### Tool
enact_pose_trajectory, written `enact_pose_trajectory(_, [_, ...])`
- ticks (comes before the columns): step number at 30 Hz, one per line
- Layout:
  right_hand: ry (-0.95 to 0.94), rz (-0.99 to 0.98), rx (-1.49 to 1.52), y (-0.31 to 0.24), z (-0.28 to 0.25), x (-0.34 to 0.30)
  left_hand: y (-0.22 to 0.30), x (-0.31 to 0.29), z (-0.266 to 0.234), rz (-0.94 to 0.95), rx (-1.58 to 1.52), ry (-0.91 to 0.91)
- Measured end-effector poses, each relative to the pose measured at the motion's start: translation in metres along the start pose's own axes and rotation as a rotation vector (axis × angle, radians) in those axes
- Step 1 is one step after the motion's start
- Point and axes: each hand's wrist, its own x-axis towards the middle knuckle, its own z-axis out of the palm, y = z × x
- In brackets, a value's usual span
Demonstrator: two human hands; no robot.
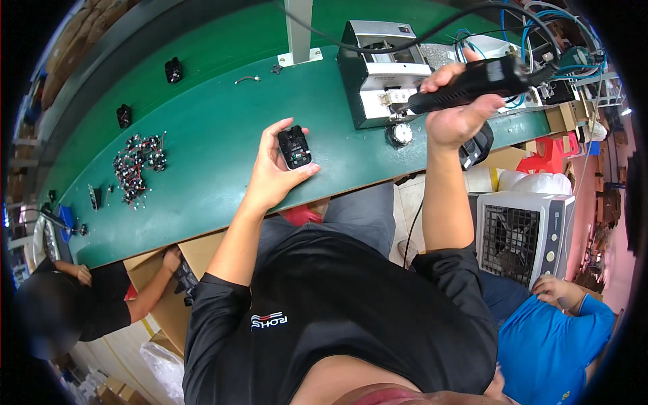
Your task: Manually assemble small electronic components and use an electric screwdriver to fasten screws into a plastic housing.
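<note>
Black plastic makes up the small module (294, 144) that the left hand (271, 175) holds at the near middle of the desk (216, 142), thumb to its near right side and fingers curled around the far left. Whether it rests on the surface or sits just above cannot be told. Over to the right, the right hand (457, 125) is wrapped around a black power screwdriver (472, 86), its working end close to the metal outlet of a grey-and-black boxy machine (385, 77); contact there is unclear.

A skewed approach could make the bit miss or knock that outlet. The black cable (378, 50) arching over the machine might snag and pull the tool off line. With fingertips around such a small piece, a loose hold could let it twist, and a slipping bit could scratch it or catch the thumb. Loose wired parts (138, 165) lie tangled on the left, so leads may get caught together.

Pale lettering beside red and white stripes marks the black shirt (351, 297), upside down here. Print on the machine's front and the air cooler's (520, 233) panel is too small to read.
</note>
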Motion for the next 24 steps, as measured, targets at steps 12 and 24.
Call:
enact_pose_trajectory(12, [-0.329,0.162,-0.032,0.01,-0.001,0.016,-0.023,0.003,-0.003,0.304,0.617,-0.024])
enact_pose_trajectory(24, [-0.219,0.338,0.495,-0.024,0.076,-0.071,-0.022,0.004,0.0,0.409,0.85,-0.089])
